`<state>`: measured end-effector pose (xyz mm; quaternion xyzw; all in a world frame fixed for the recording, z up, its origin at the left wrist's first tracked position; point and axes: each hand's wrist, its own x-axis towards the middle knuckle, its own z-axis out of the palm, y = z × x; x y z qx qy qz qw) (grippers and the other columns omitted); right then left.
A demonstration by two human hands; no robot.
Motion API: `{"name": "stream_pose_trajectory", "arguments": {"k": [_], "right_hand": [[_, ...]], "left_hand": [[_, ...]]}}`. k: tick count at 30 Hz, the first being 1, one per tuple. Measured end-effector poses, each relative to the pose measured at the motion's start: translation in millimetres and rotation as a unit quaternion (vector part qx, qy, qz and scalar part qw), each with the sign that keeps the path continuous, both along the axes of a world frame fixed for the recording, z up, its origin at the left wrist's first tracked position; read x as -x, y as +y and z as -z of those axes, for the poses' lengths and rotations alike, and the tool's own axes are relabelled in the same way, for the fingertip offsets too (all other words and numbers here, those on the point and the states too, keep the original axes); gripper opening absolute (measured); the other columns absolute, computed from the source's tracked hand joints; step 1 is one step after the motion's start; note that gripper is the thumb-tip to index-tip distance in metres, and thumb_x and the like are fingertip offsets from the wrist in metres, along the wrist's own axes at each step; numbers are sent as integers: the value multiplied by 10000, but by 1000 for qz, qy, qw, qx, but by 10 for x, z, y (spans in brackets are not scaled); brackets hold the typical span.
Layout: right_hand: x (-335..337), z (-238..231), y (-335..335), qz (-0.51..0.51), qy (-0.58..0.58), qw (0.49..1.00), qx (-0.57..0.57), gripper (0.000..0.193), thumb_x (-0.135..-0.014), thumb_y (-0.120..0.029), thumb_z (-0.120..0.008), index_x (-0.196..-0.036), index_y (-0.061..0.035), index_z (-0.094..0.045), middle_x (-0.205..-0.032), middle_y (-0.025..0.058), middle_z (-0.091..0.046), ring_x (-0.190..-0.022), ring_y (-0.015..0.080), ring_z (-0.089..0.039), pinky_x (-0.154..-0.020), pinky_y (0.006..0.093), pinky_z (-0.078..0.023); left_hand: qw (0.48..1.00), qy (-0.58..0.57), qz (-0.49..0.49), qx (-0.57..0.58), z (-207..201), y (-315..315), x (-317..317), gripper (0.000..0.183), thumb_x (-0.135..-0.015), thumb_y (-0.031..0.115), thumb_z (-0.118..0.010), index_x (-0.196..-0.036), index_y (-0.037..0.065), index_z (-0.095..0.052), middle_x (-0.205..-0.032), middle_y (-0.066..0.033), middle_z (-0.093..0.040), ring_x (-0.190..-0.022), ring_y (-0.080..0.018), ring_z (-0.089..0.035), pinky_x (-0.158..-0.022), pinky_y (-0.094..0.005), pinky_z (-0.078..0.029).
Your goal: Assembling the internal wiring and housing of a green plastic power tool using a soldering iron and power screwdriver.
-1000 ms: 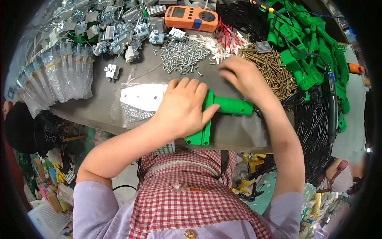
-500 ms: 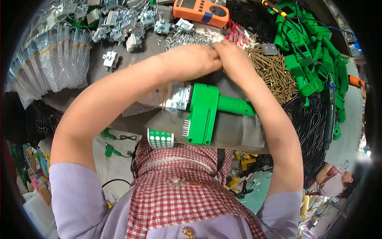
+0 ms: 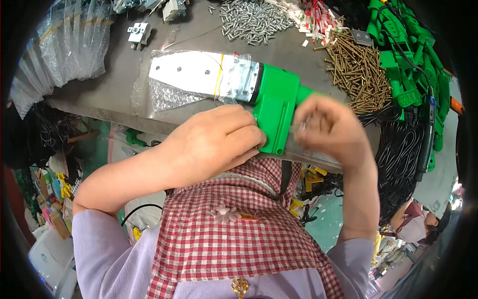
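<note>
A green hand tool [image 3: 279,109] lies across the near edge of the workbench, its handle pointing right. Its flat, pointed metal plate [image 3: 189,72] stretches left inside a clear bubble-wrap bag with a yellow band. My left hand [image 3: 214,142] is closed on the near left edge of the green housing; its fingertips are partly hidden there. Just right of the housing, my right hand [image 3: 331,129] is raised with curled fingers and slightly blurred. Its thumb and fingers pinch together beside the handle, and anything between them is too small to name.
Silver screws [image 3: 254,22] and long brass-coloured screws [image 3: 358,72] lie in heaps at the back. Green plastic housings [image 3: 413,60] and black cables [image 3: 398,159] crowd the right. Bubble-wrap bags [image 3: 74,50] hang at the left; a white switch-like part [image 3: 139,34] lies nearby. Another person [image 3: 416,224] is far right.
Both hands have come back from the small parts at the far side. My left hand has taken hold of the tool's housing; my right is beside it. The view has shifted, and the dotted sticker sheet is hidden.
</note>
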<state>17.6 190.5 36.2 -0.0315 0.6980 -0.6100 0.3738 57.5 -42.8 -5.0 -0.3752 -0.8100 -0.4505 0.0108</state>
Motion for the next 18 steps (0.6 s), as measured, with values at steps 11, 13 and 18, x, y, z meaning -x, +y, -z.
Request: {"name": "stream_pose_trajectory", "arguments": {"k": [11,13,18], "right_hand": [[-288,-73,-81,-51,149,971,-177,119,-781,44,-650,-880,-18,-624,-771,-12,-598,-698,27,-533,-617,196,-429],[-89,-65,-60,-51,187,961,-199,106,-780,43,-645,-871,-10,-635,-777,0,-606,-714,42,-548,-629,209,-439],[512,185,-164,-102,548,806,-199,117,-788,-14,-625,-901,1,-647,-823,101,-644,-746,240,-627,-691,316,-493]], "left_hand": [[980,191,26,52,92,-101,-22,201,-717,80,-658,-910,25,-642,-927,-85,-632,-816,-232,-626,-635,-315,-501],[956,286,4,60,178,-105,-55,222,-758,111,-629,-960,25,-662,-1055,-103,-656,-935,-244,-643,-673,-305,-516],[965,255,22,59,208,-136,-65,279,-771,214,-681,-990,44,-657,-1079,-116,-655,-1000,-257,-635,-769,-349,-513]]}}
